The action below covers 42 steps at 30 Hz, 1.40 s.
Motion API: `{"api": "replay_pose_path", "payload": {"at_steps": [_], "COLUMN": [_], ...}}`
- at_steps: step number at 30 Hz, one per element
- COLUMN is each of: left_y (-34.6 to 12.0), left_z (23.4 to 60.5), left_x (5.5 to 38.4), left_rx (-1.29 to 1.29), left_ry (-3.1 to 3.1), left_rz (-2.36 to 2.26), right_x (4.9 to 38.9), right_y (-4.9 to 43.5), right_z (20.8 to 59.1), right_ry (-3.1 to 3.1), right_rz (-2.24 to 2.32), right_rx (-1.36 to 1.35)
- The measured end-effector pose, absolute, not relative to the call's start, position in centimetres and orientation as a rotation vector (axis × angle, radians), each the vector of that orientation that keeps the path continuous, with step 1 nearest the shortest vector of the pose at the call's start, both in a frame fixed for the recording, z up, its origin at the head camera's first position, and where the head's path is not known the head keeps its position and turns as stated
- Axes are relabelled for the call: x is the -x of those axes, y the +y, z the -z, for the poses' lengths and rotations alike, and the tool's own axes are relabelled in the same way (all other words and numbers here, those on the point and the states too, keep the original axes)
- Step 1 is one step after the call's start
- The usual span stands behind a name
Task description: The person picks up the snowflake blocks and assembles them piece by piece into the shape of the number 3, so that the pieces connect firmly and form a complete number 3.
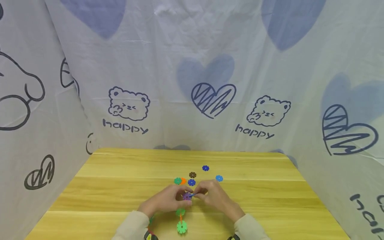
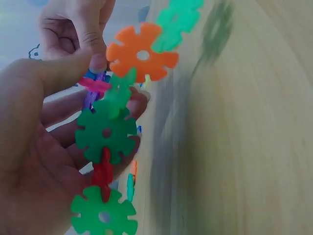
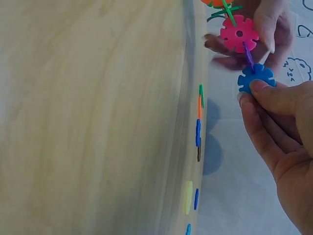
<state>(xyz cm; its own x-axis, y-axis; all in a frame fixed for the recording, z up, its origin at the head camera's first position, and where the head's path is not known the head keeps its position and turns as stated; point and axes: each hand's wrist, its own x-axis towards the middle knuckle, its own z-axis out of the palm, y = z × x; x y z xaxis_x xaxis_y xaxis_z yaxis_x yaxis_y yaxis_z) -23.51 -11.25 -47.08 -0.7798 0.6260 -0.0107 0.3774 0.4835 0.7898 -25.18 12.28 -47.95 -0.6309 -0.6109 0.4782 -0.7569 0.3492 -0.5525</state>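
My left hand [image 1: 168, 200] grips a chain of notched plastic discs, its thumb and fingers around the purple disc [image 1: 187, 196]. In the left wrist view the chain hangs past the palm, with an orange disc [image 2: 124, 54], a dark green disc [image 2: 88, 132], a red disc [image 2: 102, 172] and a light green disc [image 2: 88, 210]. The right hand [image 1: 214, 196] pinches a blue disc [image 3: 264, 73] between thumb and fingertips. That blue disc meets the purple one edge to edge, beside a pink disc [image 3: 231, 36].
Beyond the hands, loose discs lie on the wooden table [image 1: 264, 193]: dark blue [image 1: 205, 168], brown [image 1: 193, 175], blue [image 1: 191, 182], light blue [image 1: 219, 178], and green [image 1: 177, 181] overlapping orange [image 1: 183, 181]. Printed cloth [image 1: 168, 113] encloses the table's back and sides.
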Motion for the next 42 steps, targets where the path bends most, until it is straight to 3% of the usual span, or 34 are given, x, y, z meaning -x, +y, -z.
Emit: {"api": "replay_pose_path", "payload": {"at_steps": [10, 22, 42], "left_y": [-11.7, -11.8, -11.2], "left_z": [47.2, 47.3, 47.5], "left_x": [23.9, 24.4, 24.5], "left_rx": [-0.847, -0.799, -0.791], "left_ry": [2.533, 2.558, 2.653], "left_rz": [-1.194, -1.205, -1.177], "right_x": [26.3, 28.5, 28.2], "right_y": [13.5, 14.8, 15.1], "right_z": [47.2, 48.7, 48.5], "right_ry": [-2.664, -2.822, -2.927], "right_rz": [-1.191, -0.841, -0.86], "right_rx": [-0.988, -0.706, -0.824]}}
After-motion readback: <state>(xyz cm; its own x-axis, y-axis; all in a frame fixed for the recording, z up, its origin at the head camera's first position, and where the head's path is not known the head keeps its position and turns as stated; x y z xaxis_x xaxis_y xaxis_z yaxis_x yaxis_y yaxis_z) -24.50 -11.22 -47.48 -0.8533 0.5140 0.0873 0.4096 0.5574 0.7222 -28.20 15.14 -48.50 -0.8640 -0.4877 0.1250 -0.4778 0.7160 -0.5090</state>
